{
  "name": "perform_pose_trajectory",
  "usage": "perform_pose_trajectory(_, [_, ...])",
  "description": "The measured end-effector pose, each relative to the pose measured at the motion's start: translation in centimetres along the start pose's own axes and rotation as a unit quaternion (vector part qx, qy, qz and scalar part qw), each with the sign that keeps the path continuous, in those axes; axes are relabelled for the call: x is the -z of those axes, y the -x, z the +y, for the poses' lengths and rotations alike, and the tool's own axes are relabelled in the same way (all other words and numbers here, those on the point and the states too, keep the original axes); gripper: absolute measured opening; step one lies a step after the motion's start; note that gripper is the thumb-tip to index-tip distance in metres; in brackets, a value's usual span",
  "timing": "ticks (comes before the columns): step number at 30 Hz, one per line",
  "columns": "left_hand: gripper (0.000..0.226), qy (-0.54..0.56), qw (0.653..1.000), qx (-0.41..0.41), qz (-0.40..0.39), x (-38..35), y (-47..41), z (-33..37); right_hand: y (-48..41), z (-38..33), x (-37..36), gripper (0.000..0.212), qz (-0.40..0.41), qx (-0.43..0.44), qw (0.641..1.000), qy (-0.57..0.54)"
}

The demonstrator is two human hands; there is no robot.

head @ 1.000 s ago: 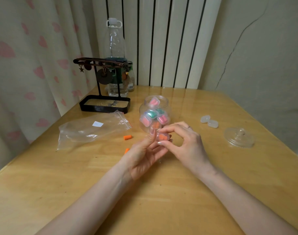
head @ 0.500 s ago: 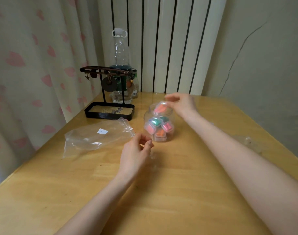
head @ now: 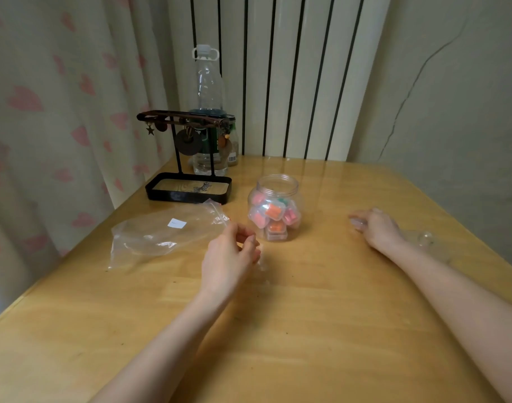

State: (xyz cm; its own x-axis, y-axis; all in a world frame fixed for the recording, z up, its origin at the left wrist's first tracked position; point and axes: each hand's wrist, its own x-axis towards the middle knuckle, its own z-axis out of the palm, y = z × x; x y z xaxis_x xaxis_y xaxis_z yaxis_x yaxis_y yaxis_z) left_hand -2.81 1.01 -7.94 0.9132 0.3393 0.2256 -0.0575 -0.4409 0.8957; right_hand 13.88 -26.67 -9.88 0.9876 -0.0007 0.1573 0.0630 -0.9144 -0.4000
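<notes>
A clear open-mouthed jar stands mid-table and holds several small clear boxes with orange, pink and green pieces inside. My left hand hovers just left of and in front of the jar, fingers loosely curled, with nothing visible in them. My right hand is low over the table to the right of the jar. Its fingertips curl round a small clear case, which is blurred. The jar's clear lid lies behind my right wrist, partly hidden.
An empty clear zip bag lies flat on the left. Behind it stands a black jewellery stand with a tray, and behind that a tall plastic bottle. A curtain hangs at the left, and a wall runs along the right table edge.
My right hand has left the jar mouth, where it had put a small box, and swung right and down to the clear case. My left hand has barely moved.
</notes>
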Motion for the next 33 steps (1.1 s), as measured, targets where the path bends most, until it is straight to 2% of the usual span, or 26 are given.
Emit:
perform_pose_trajectory(4, [0.016,-0.027,0.997,0.013,0.065,1.4,-1.1,-0.1,4.0,-2.6,-0.4,0.026,0.020,0.072,0.994,-0.084])
perform_pose_trajectory(7, [0.026,-0.072,0.995,0.033,0.060,2.0,-1.6,-0.3,8.4,-5.6,-1.0,0.034,0.011,0.128,0.980,-0.152])
perform_pose_trajectory(11, [0.029,-0.156,0.984,0.048,-0.074,1.8,-2.0,-1.6,13.1,-9.9,-2.0,0.039,-0.058,0.216,0.953,-0.205])
perform_pose_trajectory(12, [0.036,-0.173,0.978,0.040,-0.112,1.9,-2.0,-1.8,13.8,-10.5,-2.2,0.038,-0.070,0.239,0.946,-0.206])
perform_pose_trajectory(14, [0.062,-0.235,0.954,0.018,-0.185,2.4,-2.2,-2.0,14.6,-11.1,-2.6,0.038,-0.073,0.260,0.941,-0.202])
perform_pose_trajectory(16, [0.083,-0.294,0.926,0.004,-0.235,3.1,-2.2,-1.7,14.9,-11.0,-2.5,0.042,-0.063,0.247,0.944,-0.211])
perform_pose_trajectory(18, [0.089,-0.313,0.912,0.000,-0.264,3.9,-2.4,-1.7,15.1,-10.8,-1.8,0.047,-0.040,0.211,0.942,-0.257])
perform_pose_trajectory(20, [0.088,-0.280,0.919,0.000,-0.276,4.2,-2.6,-2.0,14.9,-10.5,-0.9,0.049,-0.004,0.166,0.929,-0.330])
perform_pose_trajectory(23, [0.080,-0.228,0.938,-0.014,-0.260,3.8,-2.5,-2.1,14.1,-9.5,0.5,0.047,0.061,0.135,0.925,-0.349])
perform_pose_trajectory(26, [0.071,-0.205,0.951,-0.039,-0.227,2.8,-2.1,-2.1,14.0,-9.1,1.2,0.051,0.026,0.136,0.899,-0.416])
perform_pose_trajectory(29, [0.067,-0.197,0.959,-0.056,-0.194,2.1,-1.8,-2.0,14.3,-9.1,1.0,0.056,-0.008,0.149,0.886,-0.439])
perform_pose_trajectory(33, [0.067,-0.204,0.963,-0.054,-0.166,1.7,-1.4,-1.9,14.6,-9.4,1.1,0.047,-0.032,0.150,0.875,-0.460])
